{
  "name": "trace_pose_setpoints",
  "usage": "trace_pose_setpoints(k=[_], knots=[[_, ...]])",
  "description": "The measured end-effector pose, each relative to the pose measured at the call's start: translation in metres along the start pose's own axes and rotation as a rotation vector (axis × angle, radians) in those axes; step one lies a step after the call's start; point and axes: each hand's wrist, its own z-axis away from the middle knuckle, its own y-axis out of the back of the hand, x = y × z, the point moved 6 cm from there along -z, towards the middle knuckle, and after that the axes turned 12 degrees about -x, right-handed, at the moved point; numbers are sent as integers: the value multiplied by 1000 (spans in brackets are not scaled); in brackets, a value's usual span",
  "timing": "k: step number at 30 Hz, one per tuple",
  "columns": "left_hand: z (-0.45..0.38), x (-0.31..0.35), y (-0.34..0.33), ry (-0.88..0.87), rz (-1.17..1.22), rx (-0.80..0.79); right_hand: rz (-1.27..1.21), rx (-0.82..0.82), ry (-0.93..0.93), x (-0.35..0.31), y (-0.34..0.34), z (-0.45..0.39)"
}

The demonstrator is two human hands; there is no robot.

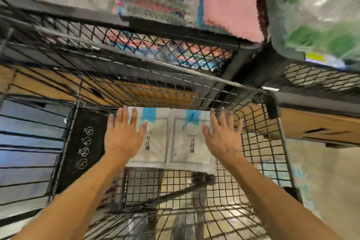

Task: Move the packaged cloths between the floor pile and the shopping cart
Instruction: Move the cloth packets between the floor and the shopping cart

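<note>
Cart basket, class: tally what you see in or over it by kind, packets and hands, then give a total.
White packets, left and right, side by side in the cart: 2
Open hands, left hand and right hand, over them: 2
Total: 4

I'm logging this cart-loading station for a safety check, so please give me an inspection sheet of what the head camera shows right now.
Surface: wire cart, mesh floor partly bare near the camera.
Job's things: two white cloth packs with blue marks lie flat, side by side, at the far end of the cart.
Clutter: nothing seen in the cart besides the packs.
Hands: left hand and right hand both have fingers spread straight over the packs' outer edges; contact cannot be told.
Cables: nothing seen.
Surroundings: mesh shelf ahead holds bagged pink and blue cloths; green bagged goods at right; picture blurred.
</note>
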Motion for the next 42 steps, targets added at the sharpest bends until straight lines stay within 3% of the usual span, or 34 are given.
trace_pose_setpoints(k=[12, 16, 20, 24, 33, 42], knots=[[116, 59, 233, -157, -58, 371, -175, 240, 64, 49, 187, 120], [160, 83, 292, -157, -68, 335, -227, 293, 65, 73, 246, 162], [206, 108, 343, -193, -69, 439, -229, 386, 37, 96, 302, 201], [240, 138, 388, -259, -89, 440, -237, 451, -19, 126, 344, 246], [304, 211, 443, -495, -164, 523, -294, 537, -272, 214, 358, 369], [383, 329, 427, -875, -250, 533, -482, 587, -668, 296, 289, 513]])
